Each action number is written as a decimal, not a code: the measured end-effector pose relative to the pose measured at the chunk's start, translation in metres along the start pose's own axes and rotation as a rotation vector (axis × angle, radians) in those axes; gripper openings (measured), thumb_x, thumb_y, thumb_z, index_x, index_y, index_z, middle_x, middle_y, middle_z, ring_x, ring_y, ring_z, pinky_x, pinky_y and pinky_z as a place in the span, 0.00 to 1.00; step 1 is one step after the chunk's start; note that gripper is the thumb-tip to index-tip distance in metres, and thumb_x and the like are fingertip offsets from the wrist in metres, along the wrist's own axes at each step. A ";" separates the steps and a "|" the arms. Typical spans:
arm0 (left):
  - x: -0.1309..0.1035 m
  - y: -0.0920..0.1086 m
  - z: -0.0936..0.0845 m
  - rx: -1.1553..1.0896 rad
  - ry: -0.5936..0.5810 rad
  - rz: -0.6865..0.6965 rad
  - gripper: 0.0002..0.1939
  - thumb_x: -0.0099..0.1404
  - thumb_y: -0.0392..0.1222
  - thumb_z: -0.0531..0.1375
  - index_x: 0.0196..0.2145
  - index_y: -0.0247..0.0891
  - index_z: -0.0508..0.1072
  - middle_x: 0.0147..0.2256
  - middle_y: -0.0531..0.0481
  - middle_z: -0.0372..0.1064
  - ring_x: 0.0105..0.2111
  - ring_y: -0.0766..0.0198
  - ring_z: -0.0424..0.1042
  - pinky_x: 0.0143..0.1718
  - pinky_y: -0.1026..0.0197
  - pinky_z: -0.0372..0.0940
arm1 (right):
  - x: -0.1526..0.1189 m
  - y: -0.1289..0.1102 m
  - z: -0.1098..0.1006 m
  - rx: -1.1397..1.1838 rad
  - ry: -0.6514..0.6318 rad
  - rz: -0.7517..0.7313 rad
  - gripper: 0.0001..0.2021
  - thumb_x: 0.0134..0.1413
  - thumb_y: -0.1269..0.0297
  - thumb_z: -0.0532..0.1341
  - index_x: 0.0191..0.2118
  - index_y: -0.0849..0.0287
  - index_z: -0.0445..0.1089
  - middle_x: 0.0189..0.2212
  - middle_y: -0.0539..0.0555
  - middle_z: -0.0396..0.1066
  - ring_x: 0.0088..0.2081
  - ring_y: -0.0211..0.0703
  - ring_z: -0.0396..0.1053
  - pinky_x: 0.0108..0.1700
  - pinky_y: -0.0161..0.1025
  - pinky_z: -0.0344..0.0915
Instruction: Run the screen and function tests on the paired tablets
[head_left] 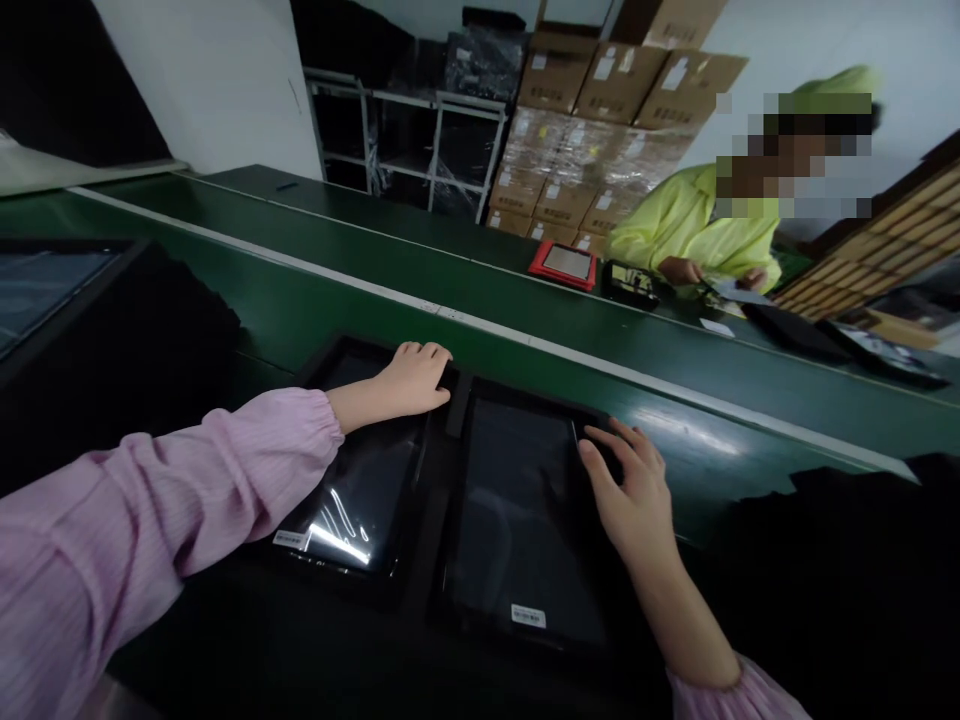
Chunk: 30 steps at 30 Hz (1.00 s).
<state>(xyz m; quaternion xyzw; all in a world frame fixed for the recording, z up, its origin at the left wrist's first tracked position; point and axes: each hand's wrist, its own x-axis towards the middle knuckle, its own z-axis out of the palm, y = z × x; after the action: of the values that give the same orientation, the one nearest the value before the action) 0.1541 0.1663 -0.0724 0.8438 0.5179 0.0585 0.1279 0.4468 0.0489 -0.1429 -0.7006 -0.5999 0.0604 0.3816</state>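
Two dark tablet-like screens lie side by side in a black tray (429, 535), each with a small white barcode label near its lower edge. My left hand (409, 380) rests over the upper right corner of the left screen (352, 510), thumb apart from the fingers; the fingertips bend out of sight past the far edge. At the right screen (517, 510), my right hand (634, 480) is by the upper right edge with its fingers spread. Whether those fingertips touch the screen or the tray rim, I cannot tell. The left screen shows bright reflections, and my left sleeve covers part of it.
Black stacked trays stand at the left, one bearing another screen (45, 285); dark material (862, 580) lies at right. A pale strip (450, 315) crosses the green bench (360, 245). Opposite, a person in yellow (675, 215) handles something near a red-framed tablet (566, 262). Cartons (559, 75) stand behind.
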 end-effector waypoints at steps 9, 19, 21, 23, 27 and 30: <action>-0.049 -0.044 -0.041 -0.206 0.107 -0.245 0.40 0.66 0.57 0.55 0.70 0.34 0.59 0.70 0.34 0.56 0.68 0.42 0.59 0.65 0.46 0.59 | -0.015 -0.032 -0.026 0.139 -0.137 -0.221 0.18 0.65 0.49 0.58 0.43 0.54 0.81 0.41 0.56 0.78 0.25 0.38 0.66 0.29 0.40 0.65; -0.059 -0.065 -0.034 -0.129 0.098 -0.491 0.48 0.63 0.59 0.56 0.73 0.32 0.51 0.73 0.30 0.44 0.70 0.37 0.54 0.66 0.45 0.58 | -0.031 -0.039 -0.043 0.292 -0.384 -0.243 0.18 0.65 0.51 0.59 0.30 0.55 0.77 0.37 0.54 0.83 0.17 0.34 0.60 0.22 0.36 0.61; -0.059 -0.068 -0.032 -0.118 0.099 -0.519 0.49 0.64 0.60 0.55 0.74 0.30 0.48 0.73 0.29 0.43 0.69 0.38 0.57 0.66 0.47 0.58 | -0.033 -0.040 -0.044 0.300 -0.403 -0.261 0.18 0.66 0.52 0.58 0.32 0.55 0.79 0.35 0.53 0.82 0.17 0.34 0.60 0.22 0.36 0.62; -0.059 -0.070 -0.032 -0.108 0.093 -0.533 0.51 0.64 0.61 0.55 0.74 0.27 0.47 0.73 0.28 0.43 0.69 0.38 0.57 0.68 0.48 0.56 | -0.032 -0.039 -0.045 0.297 -0.427 -0.285 0.17 0.66 0.52 0.58 0.36 0.54 0.81 0.32 0.53 0.81 0.18 0.35 0.61 0.22 0.36 0.61; -0.061 -0.069 -0.034 -0.108 0.036 -0.517 0.56 0.61 0.64 0.57 0.75 0.28 0.44 0.74 0.27 0.39 0.71 0.36 0.53 0.68 0.46 0.54 | -0.028 -0.033 -0.047 0.299 -0.529 -0.350 0.19 0.66 0.52 0.57 0.36 0.56 0.82 0.26 0.53 0.79 0.16 0.35 0.58 0.21 0.35 0.60; -0.066 -0.068 -0.039 -0.116 -0.019 -0.503 0.59 0.60 0.66 0.58 0.76 0.28 0.41 0.75 0.28 0.36 0.73 0.35 0.47 0.68 0.43 0.54 | -0.027 -0.029 -0.045 0.299 -0.589 -0.365 0.22 0.67 0.51 0.56 0.30 0.57 0.81 0.24 0.52 0.78 0.16 0.34 0.56 0.21 0.34 0.59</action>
<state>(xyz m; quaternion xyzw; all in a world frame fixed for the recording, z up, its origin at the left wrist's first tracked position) 0.0569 0.1427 -0.0518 0.6800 0.7062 0.0467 0.1914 0.4411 0.0040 -0.1035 -0.4712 -0.7835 0.2772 0.2954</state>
